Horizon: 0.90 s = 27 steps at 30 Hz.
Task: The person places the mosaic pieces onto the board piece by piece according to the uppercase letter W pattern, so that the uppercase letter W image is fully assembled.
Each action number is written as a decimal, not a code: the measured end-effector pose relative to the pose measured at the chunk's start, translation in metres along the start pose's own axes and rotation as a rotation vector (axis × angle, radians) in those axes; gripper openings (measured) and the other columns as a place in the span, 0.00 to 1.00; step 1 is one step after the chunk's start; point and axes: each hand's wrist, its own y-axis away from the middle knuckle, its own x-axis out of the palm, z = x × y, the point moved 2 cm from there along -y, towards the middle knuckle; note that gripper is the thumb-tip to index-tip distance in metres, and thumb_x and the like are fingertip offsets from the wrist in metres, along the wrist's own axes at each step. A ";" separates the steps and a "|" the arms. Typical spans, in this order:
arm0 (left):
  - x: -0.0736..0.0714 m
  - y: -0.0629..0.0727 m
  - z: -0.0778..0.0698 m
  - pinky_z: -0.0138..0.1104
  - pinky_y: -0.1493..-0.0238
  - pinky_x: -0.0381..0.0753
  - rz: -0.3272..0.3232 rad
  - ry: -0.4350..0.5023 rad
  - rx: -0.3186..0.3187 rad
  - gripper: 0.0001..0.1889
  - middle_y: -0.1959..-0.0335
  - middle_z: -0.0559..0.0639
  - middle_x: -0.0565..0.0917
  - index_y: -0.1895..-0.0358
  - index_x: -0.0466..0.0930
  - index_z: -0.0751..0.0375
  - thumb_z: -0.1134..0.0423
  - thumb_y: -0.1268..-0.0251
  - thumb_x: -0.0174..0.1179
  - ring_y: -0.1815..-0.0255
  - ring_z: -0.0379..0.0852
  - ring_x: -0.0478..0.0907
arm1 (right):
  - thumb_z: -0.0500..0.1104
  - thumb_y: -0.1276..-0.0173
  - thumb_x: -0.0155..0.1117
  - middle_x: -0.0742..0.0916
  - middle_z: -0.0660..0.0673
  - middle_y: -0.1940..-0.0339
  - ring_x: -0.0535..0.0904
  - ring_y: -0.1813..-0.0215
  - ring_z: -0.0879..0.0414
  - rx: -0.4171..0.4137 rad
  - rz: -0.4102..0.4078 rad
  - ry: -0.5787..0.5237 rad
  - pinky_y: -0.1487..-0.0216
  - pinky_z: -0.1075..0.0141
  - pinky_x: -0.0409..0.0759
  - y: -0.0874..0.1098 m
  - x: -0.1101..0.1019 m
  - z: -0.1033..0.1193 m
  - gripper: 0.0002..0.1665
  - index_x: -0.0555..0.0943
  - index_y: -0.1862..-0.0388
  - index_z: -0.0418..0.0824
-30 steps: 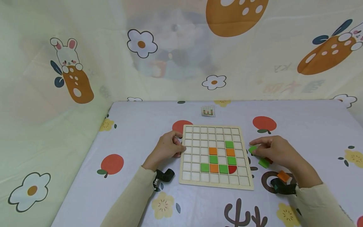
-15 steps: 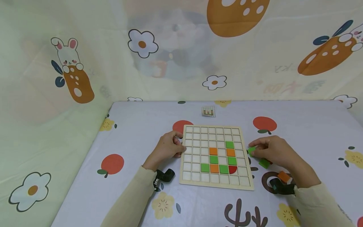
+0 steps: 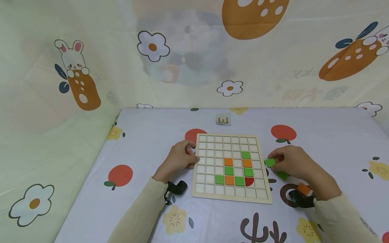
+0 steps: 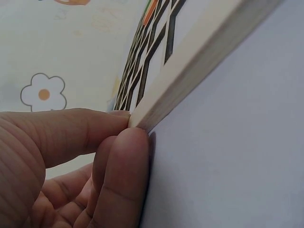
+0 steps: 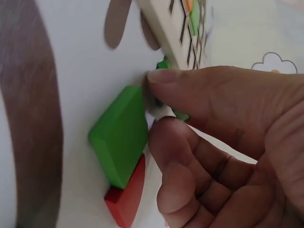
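Observation:
A pale wooden grid board (image 3: pixel 210 145) lies on the table, with green and orange square tiles and one red rounded piece (image 3: pixel 249 181) set in its cells. My left hand (image 3: pixel 179 156) pinches the board's left edge; in the left wrist view the thumb and a finger meet at its rim. Right of the board, my right hand (image 3: pixel 293 162) pinches a small green square tile (image 3: pixel 270 162) between thumb and fingers. In the right wrist view the fingers largely hide that tile. Below this hand lies another green tile (image 5: pixel 118 137), overlapping a red piece (image 5: pixel 128 194).
An orange tile (image 3: pixel 304 189) lies near the right wrist, beside the black wrist camera (image 3: pixel 301 199). Behind the board is a small card (image 3: pixel 223 119) printed with a grid pattern. A patterned cloth wall (image 3: pixel 188 94) rises along the table's far edge.
The right hand's fingers have drawn in around the green tile, which has shifted and turned slightly. The hand covers more of the loose green tile below. The left hand and board stay put.

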 end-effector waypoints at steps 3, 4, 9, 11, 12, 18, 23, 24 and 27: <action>0.000 0.000 0.002 0.29 0.75 0.83 0.002 0.006 -0.008 0.24 0.67 0.54 0.80 0.40 0.76 0.65 0.72 0.38 0.72 0.80 0.42 0.79 | 0.37 0.40 0.77 0.77 0.48 0.76 0.73 0.70 0.53 -0.011 0.011 0.028 0.74 0.63 0.68 -0.001 -0.001 0.001 0.18 0.87 0.51 0.32; 0.000 0.000 0.002 0.29 0.75 0.83 0.002 0.006 -0.007 0.24 0.67 0.54 0.80 0.40 0.76 0.65 0.72 0.38 0.72 0.80 0.42 0.79 | 0.38 0.40 0.77 0.77 0.48 0.77 0.72 0.70 0.53 -0.014 0.011 0.027 0.74 0.63 0.69 -0.001 -0.002 0.002 0.19 0.87 0.51 0.32; 0.000 0.000 0.002 0.29 0.76 0.82 -0.001 -0.004 -0.003 0.24 0.67 0.54 0.80 0.40 0.76 0.65 0.72 0.37 0.72 0.80 0.42 0.79 | 0.40 0.41 0.79 0.78 0.49 0.75 0.72 0.69 0.53 -0.053 -0.037 -0.018 0.78 0.64 0.71 -0.005 -0.002 0.012 0.20 0.87 0.51 0.34; 0.000 0.000 0.001 0.28 0.76 0.82 -0.002 -0.007 -0.006 0.24 0.67 0.54 0.80 0.40 0.76 0.65 0.71 0.37 0.72 0.80 0.42 0.79 | 0.40 0.42 0.80 0.79 0.50 0.75 0.72 0.67 0.53 -0.082 -0.062 -0.020 0.76 0.64 0.72 -0.009 0.000 0.020 0.19 0.88 0.52 0.34; -0.001 0.000 0.001 0.28 0.76 0.82 -0.002 -0.006 -0.007 0.24 0.67 0.54 0.80 0.40 0.76 0.65 0.71 0.37 0.72 0.80 0.42 0.79 | 0.40 0.42 0.79 0.79 0.50 0.75 0.72 0.66 0.53 -0.094 -0.069 -0.017 0.75 0.65 0.71 -0.011 0.002 0.025 0.19 0.88 0.53 0.34; -0.003 0.001 0.002 0.29 0.75 0.83 -0.005 0.011 -0.019 0.24 0.67 0.54 0.79 0.40 0.76 0.64 0.71 0.37 0.72 0.80 0.43 0.79 | 0.41 0.41 0.79 0.80 0.49 0.75 0.74 0.64 0.52 -0.141 -0.066 -0.019 0.70 0.63 0.72 -0.027 0.016 0.057 0.17 0.89 0.54 0.37; -0.003 0.002 0.002 0.29 0.75 0.83 -0.003 0.011 0.000 0.23 0.68 0.54 0.80 0.40 0.75 0.65 0.71 0.37 0.72 0.81 0.42 0.79 | 0.38 0.40 0.77 0.80 0.50 0.76 0.75 0.64 0.53 -0.196 -0.060 -0.033 0.64 0.62 0.74 -0.036 0.026 0.078 0.13 0.89 0.56 0.37; -0.003 0.002 0.002 0.29 0.75 0.82 0.000 0.010 0.005 0.23 0.68 0.54 0.80 0.40 0.75 0.65 0.71 0.37 0.72 0.81 0.42 0.79 | 0.37 0.40 0.77 0.80 0.50 0.76 0.75 0.64 0.53 -0.205 -0.062 -0.037 0.64 0.62 0.74 -0.037 0.027 0.081 0.12 0.89 0.57 0.37; -0.002 0.001 0.002 0.29 0.75 0.82 0.005 0.009 0.012 0.23 0.68 0.54 0.80 0.40 0.75 0.65 0.70 0.37 0.71 0.81 0.42 0.79 | 0.36 0.40 0.76 0.81 0.50 0.77 0.75 0.64 0.53 -0.229 -0.065 -0.049 0.63 0.62 0.75 -0.040 0.031 0.091 0.11 0.89 0.58 0.36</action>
